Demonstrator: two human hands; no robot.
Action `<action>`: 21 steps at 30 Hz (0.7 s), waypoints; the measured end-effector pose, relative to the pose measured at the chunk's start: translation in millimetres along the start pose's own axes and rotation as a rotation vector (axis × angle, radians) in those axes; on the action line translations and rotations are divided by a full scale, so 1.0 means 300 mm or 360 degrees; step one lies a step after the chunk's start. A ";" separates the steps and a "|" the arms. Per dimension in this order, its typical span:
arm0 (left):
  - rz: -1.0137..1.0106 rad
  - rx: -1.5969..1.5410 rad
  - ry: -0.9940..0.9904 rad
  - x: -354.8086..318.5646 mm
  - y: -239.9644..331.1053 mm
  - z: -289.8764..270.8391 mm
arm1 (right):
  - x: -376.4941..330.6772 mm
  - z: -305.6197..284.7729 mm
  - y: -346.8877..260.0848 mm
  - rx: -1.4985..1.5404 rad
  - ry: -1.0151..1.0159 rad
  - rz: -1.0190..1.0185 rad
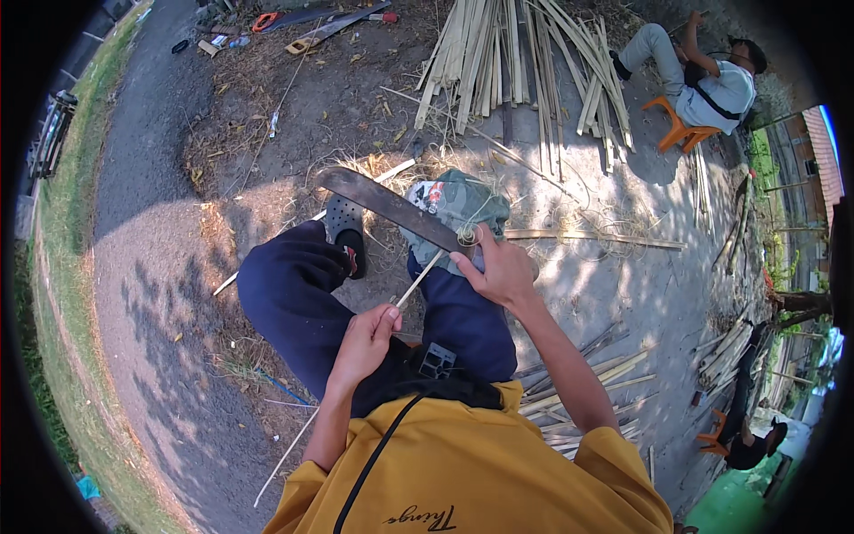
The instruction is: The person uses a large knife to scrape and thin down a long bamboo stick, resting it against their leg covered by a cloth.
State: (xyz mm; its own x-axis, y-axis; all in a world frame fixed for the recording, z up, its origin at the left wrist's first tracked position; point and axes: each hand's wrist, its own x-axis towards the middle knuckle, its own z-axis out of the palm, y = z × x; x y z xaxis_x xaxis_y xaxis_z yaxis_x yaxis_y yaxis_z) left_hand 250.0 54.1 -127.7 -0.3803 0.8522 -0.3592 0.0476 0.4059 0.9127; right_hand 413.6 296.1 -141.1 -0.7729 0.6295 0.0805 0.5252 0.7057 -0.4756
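Note:
My right hand [498, 270] is closed around the handle end of a machete [382, 205], whose broad dark blade points to the far left. In my left hand [365, 347] is pinched a thin bamboo strip [418, 281]. The strip's upper end meets the blade close to my right hand, and its tail runs back past my left forearm. A pale curled shaving [466, 234] sits at that meeting point. Beneath the blade, a camouflage cloth [476, 200] covers my right knee. The machete's handle is mostly hidden by my fingers.
Long split bamboo strips [480, 67] lie in a pile at the far side, and more strips [587, 378] lie to my right. Two handsaws [329, 31] rest on the ground at far left. One person [712, 89] sits on an orange stool [680, 129]; another person [752, 445] sits at lower right.

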 end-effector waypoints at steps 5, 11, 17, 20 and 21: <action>0.0058 0.0170 0.0044 -0.059 0.059 -0.055 | -0.006 0.018 0.065 0.0300 0.0029 0.0087; 0.0156 0.0323 0.0055 -0.077 0.186 -0.058 | -0.039 0.005 0.086 0.0713 0.0229 0.0153; 0.0245 0.0632 0.0082 0.022 0.279 -0.028 | -0.089 -0.044 0.130 0.0940 0.0198 0.0392; 0.0396 0.0751 0.0208 0.118 0.248 0.022 | -0.112 -0.051 0.128 0.0991 0.0160 0.0394; 0.0426 0.0757 0.0258 0.147 0.229 0.035 | -0.112 -0.050 0.122 0.1001 0.0171 0.0397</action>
State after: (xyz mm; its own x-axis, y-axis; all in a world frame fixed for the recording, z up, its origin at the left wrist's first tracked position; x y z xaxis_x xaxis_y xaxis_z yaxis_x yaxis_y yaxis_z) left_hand 246.3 122.9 -82.9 -0.4331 0.8994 -0.0588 0.5581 0.3188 0.7661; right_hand 464.1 305.6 -148.0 -0.5990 0.8003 -0.0263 0.3509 0.2328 -0.9070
